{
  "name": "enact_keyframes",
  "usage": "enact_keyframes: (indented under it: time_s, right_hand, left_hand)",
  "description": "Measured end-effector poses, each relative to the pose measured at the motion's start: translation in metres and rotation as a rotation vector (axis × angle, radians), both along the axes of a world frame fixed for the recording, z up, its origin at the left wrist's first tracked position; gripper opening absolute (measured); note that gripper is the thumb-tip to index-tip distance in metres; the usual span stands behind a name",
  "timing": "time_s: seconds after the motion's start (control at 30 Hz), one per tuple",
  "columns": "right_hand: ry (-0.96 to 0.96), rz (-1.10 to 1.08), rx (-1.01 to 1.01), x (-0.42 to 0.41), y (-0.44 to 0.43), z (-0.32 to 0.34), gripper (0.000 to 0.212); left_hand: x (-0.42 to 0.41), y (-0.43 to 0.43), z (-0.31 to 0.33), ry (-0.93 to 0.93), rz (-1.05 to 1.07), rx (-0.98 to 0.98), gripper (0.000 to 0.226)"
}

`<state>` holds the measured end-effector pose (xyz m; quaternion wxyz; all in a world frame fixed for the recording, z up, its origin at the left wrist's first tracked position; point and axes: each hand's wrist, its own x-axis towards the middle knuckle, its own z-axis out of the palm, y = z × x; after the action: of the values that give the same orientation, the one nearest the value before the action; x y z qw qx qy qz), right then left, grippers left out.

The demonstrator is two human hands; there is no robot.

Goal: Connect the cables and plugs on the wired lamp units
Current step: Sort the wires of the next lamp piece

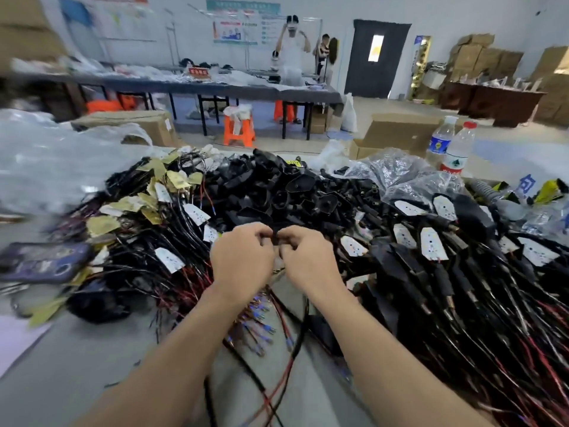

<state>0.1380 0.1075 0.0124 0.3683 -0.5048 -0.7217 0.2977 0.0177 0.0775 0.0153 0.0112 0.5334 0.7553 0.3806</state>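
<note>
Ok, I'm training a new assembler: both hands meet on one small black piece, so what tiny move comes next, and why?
Probably press the hands together to seat the joint: the left hand and right hand each pinch the black plug between them. Whether it has mated is hidden.

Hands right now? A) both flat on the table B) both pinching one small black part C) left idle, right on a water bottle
B: the left hand and right hand meet at centre, fingers curled on the same small black part between them.
</note>
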Motion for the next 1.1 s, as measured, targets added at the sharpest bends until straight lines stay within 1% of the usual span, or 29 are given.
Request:
enact_keyframes:
  time_s: [0.1, 0.2, 0.27, 0.33, 0.4, 0.47, 0.5, 0.57, 0.6, 0.63, 0.67, 0.7, 0.73, 0.77, 0.83, 0.9, 0.97, 1.03, 1.1]
  right_hand:
    - [-0.100, 0.051, -0.052, -0.033, 0.014, -0.006, 0.027]
    - [-0.275, 0.114, -0.101, -0.059, 0.025, -0.008, 0.021]
    - [-0.343, 0.142, -0.116, -0.071, 0.028, -0.009, 0.016]
    - [-0.371, 0.113, -0.089, -0.075, 0.029, -0.007, 0.016]
    - [-0.363, 0.003, -0.060, -0.072, 0.031, -0.001, 0.023]
    - [-0.240, -0.129, -0.072, -0.063, 0.037, 0.008, 0.025]
    - [-0.119, -0.181, -0.110, -0.058, 0.040, 0.014, 0.023]
    - [0.246, -0.192, -0.246, -0.047, 0.043, 0.023, 0.019]
    - [0.435, -0.154, -0.312, -0.042, 0.043, 0.026, 0.019]
    - [0.596, -0.109, -0.355, -0.038, 0.042, 0.029, 0.019]
    - [0.713, -0.083, -0.369, -0.034, 0.041, 0.031, 0.020]
    - [0.779, -0.083, -0.361, -0.030, 0.039, 0.032, 0.020]
    - [0.807, -0.101, -0.343, -0.027, 0.038, 0.033, 0.020]
    - [0.815, -0.124, -0.326, -0.023, 0.037, 0.032, 0.020]
    - [0.836, -0.151, -0.309, -0.015, 0.036, 0.032, 0.020]
    - [0.901, -0.175, -0.300, -0.006, 0.038, 0.034, 0.022]
    - [0.975, -0.203, -0.294, 0.002, 0.043, 0.038, 0.026]
    - [1.033, -0.205, -0.318, 0.002, 0.047, 0.040, 0.027]
    - [1.008, -0.144, -0.348, -0.007, 0.046, 0.039, 0.023]
  left_hand:
    - [-0.037, -0.001, -0.012, 0.029, 0.001, -0.026, 0.043]
    - [-0.058, 0.000, -0.021, -0.019, 0.010, -0.068, 0.058]
    - [-0.062, 0.000, -0.026, -0.031, -0.010, -0.057, 0.069]
    - [-0.060, 0.000, -0.032, -0.018, -0.016, -0.021, 0.077]
    - [-0.058, -0.001, -0.036, 0.006, 0.002, 0.006, 0.078]
    - [-0.057, -0.001, -0.038, 0.012, 0.041, 0.021, 0.069]
    - [-0.057, -0.001, -0.037, 0.017, 0.062, 0.011, 0.063]
    - [-0.053, -0.002, -0.032, 0.024, 0.041, -0.029, 0.045]
    - [-0.052, -0.003, -0.028, 0.007, 0.005, -0.017, 0.029]
    - [-0.048, -0.005, -0.022, -0.058, -0.051, -0.002, 0.013]
    - [-0.042, -0.007, -0.014, -0.164, -0.131, -0.002, 0.014]
    - [-0.036, -0.009, -0.010, -0.280, -0.224, -0.027, 0.028]
    - [-0.029, -0.009, -0.006, -0.359, -0.319, -0.069, 0.038]
    - [-0.020, -0.011, -0.002, -0.391, -0.396, -0.107, 0.040]
    - [-0.007, -0.012, -0.001, -0.482, -0.485, -0.117, 0.032]
    - [-0.004, -0.011, -0.003, -0.608, -0.455, -0.096, 0.028]
    - [-0.009, -0.008, -0.009, -0.621, -0.407, -0.117, 0.031]
    - [-0.014, -0.007, -0.012, -0.664, -0.408, -0.124, 0.036]
    - [-0.015, -0.003, -0.015, -0.717, -0.395, -0.089, 0.038]
